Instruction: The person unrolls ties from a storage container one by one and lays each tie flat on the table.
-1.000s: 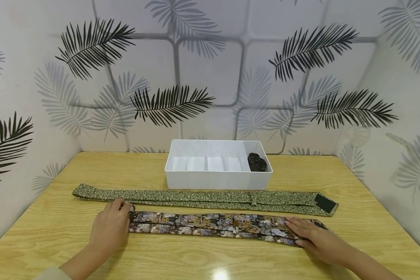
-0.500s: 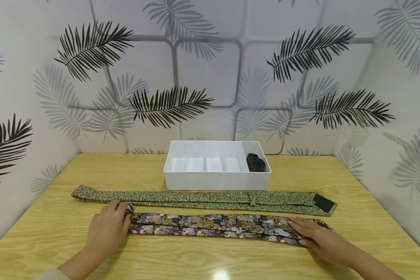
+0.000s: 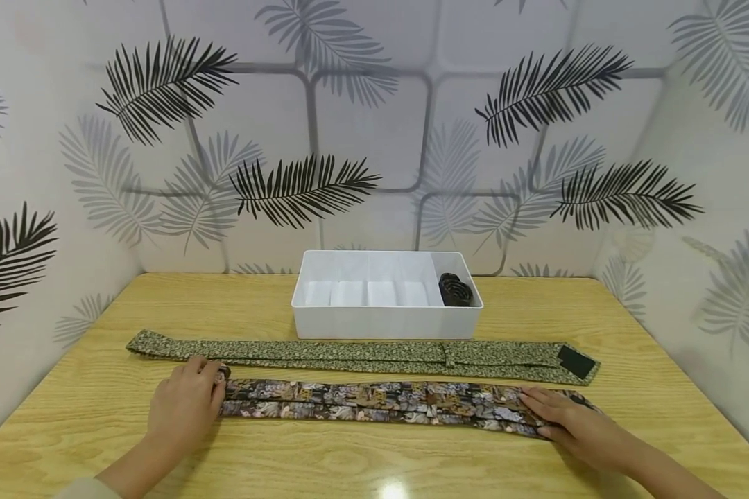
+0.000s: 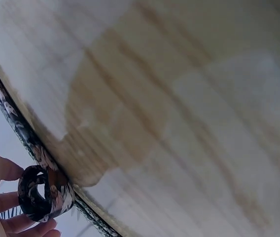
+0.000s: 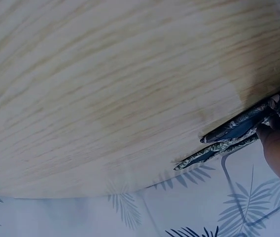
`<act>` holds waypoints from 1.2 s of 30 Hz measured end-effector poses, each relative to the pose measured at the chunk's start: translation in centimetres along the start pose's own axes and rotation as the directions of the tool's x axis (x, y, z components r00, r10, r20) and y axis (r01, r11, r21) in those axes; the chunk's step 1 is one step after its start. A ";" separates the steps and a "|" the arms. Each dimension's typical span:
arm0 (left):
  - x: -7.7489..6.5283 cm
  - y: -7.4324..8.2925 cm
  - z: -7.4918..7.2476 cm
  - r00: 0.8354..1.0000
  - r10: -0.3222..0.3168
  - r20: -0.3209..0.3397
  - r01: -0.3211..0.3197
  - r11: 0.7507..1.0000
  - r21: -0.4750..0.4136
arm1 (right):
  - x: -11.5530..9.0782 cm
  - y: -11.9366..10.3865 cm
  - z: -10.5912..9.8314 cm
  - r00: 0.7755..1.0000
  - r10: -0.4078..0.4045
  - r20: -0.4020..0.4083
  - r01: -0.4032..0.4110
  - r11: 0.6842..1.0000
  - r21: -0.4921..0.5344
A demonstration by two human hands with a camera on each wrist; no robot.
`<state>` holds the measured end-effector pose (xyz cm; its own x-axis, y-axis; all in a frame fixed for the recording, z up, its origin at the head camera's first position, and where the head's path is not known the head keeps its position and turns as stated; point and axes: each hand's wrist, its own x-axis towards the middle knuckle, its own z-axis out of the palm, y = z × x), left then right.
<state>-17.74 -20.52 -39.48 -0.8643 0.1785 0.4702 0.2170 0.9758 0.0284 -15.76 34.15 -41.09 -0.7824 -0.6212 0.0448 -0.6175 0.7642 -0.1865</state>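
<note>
A dark necktie with a multicoloured figured print lies folded lengthwise across the table. Its left end is wound into a small coil, which my left hand holds between thumb and fingers, standing on edge in the left wrist view. At the other end, my right hand rests on the tie's wide part with fingers laid over it. Part of the right hand lies outside the right wrist view. Just behind runs a green patterned necktie, laid out flat and parallel, with a black patch at its right end.
Behind the ties stands a white divided box. A dark rolled-up item sits in its rightmost compartment. The wooden table meets a leaf-patterned wall at the back and sides.
My left hand has moved slightly left with the coiled end, and the printed tie's left end has moved with it. My right hand has shifted a little to the right on the tie.
</note>
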 end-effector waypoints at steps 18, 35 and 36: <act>0.0 -0.9 -0.3 0.998 -0.028 0.054 0.030 0.998 -0.048 | -0.7 1.1 0.2 0.999 -0.017 -0.031 0.016 1.000 -0.024; -0.1 -1.3 -0.4 0.998 -0.032 0.044 0.033 0.999 -0.016 | -1.0 1.3 0.1 0.999 -0.012 -0.041 0.010 0.999 -0.035; -0.1 -1.4 -0.4 0.998 -0.031 0.050 0.032 0.999 -0.012 | -1.0 1.3 0.1 0.999 -0.010 -0.038 0.008 0.999 -0.039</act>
<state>-17.75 -21.92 -39.18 -0.8923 0.1541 0.4243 0.1948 0.9793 0.0540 -15.75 35.74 -41.46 -0.7789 -0.6214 0.0843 -0.6265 0.7653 -0.1478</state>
